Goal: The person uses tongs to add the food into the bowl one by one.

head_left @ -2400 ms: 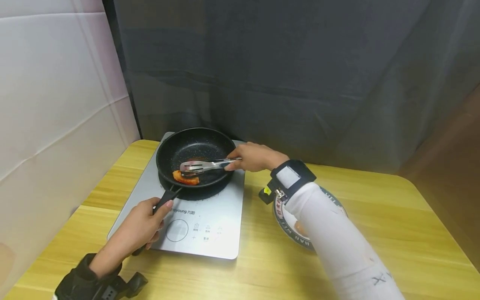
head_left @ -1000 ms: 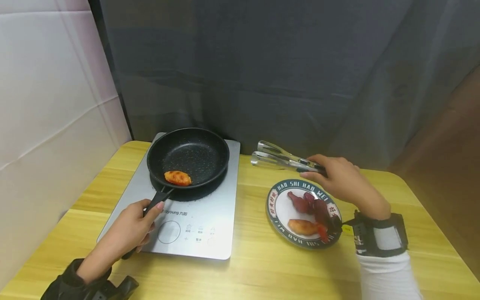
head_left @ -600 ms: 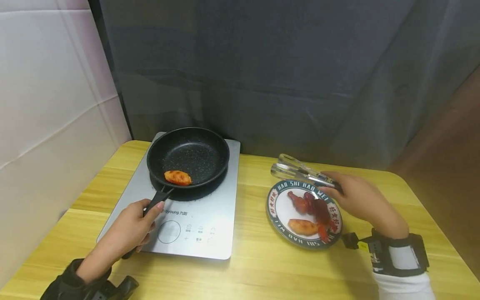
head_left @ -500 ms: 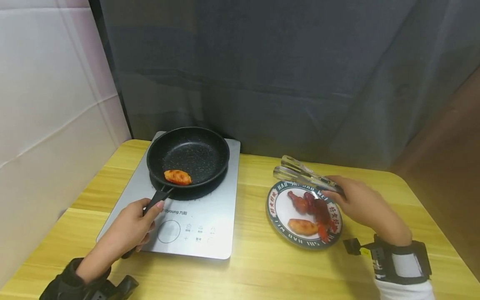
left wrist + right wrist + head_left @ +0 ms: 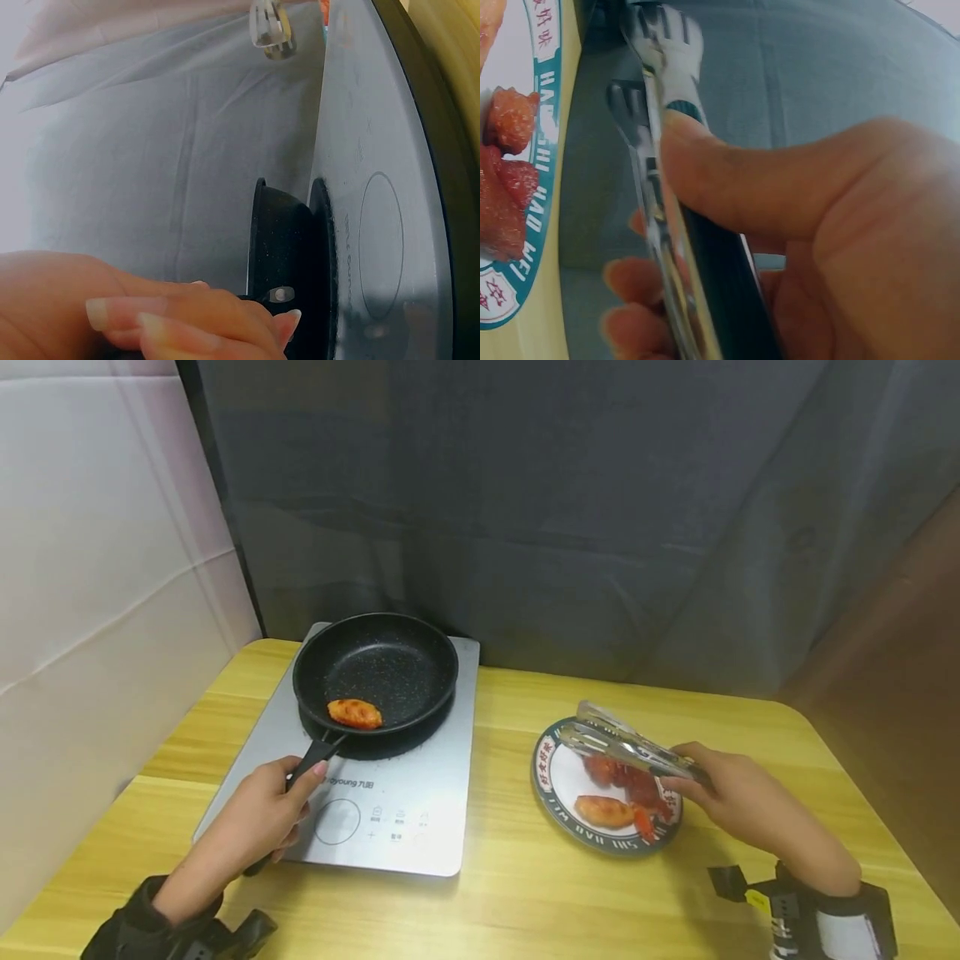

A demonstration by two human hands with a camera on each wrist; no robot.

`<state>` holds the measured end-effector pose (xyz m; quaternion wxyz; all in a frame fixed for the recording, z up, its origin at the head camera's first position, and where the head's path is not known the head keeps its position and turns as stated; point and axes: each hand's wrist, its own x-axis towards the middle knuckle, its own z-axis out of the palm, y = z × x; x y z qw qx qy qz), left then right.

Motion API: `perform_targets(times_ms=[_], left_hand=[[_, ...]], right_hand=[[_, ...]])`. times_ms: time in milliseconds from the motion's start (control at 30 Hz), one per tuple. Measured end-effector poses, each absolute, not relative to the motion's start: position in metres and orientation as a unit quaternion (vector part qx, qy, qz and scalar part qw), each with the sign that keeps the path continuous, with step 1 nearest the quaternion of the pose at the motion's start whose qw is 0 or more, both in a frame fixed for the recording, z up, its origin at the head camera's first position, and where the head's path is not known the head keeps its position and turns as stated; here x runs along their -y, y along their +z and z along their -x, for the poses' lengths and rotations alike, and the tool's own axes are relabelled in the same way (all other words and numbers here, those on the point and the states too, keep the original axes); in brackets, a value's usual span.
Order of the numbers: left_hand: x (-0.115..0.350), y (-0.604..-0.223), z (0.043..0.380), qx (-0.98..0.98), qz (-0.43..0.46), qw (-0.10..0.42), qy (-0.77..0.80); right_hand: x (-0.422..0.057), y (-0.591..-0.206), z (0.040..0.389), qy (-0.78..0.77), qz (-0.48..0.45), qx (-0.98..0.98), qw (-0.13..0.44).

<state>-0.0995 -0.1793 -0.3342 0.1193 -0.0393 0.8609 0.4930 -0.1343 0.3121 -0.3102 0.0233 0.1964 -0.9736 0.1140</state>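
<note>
My left hand [image 5: 266,810] grips the handle [image 5: 306,766] of a black frying pan [image 5: 393,672]. One browned, orange piece of food [image 5: 355,714], shaped like a chicken wing, lies in the pan near the handle side. On the right, my right hand [image 5: 738,789] holds metal tongs [image 5: 630,747], thumb on one arm and fingers round the other. The tongs' tips are apart with nothing between them, over the far part of a plate [image 5: 551,797]. On that plate lie a golden wing-shaped piece [image 5: 604,811] and several dark red meat pieces [image 5: 643,789], partly hidden behind the tongs.
Beneath the pan is a silver induction cooktop [image 5: 450,793] with touch controls at its front. Cooktop and plate both stand on a yellow wooden table [image 5: 495,902]. A dark curtain [image 5: 525,527] hangs behind, and a white cloth wall [image 5: 105,543] borders the left side.
My right hand has carried the tongs from the pan rightward to the plate, then lowered them over it. The left hand keeps its grip, and the wing-shaped piece stays in the pan.
</note>
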Motion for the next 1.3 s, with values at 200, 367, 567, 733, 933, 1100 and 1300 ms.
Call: perform_targets(times_ms=[200, 367, 567, 733, 933, 1100, 1300], left_hand=[[0.178, -0.334, 0.1, -0.864, 0.042, 0.119, 0.488], [0.178, -0.334, 0.1, -0.862, 0.04, 0.118, 0.49], [0.179, -0.335, 0.1, -0.863, 0.043, 0.121, 0.489], [0.179, -0.335, 0.1, -0.865, 0.042, 0.121, 0.485], [0.18, -0.334, 0.099, -0.867, 0.041, 0.121, 0.481], [0.18, -0.333, 0.099, -0.868, 0.045, 0.125, 0.478], [0.18, -0.333, 0.099, -0.87, 0.039, 0.122, 0.475]], right_hand=[[-0.317, -0.306, 0.131, 0.104, -0.202, 0.974, 0.016], [-0.32, -0.306, 0.128, 0.092, -0.192, 0.977, 0.002], [-0.319, -0.304, 0.127, 0.094, -0.195, 0.976, -0.009], [-0.318, -0.304, 0.126, 0.092, -0.188, 0.978, -0.013], [-0.32, -0.306, 0.126, 0.074, -0.175, 0.982, -0.001], [-0.32, -0.306, 0.125, 0.065, -0.154, 0.986, -0.006], [-0.316, -0.306, 0.122, 0.056, -0.126, 0.99, -0.035]])
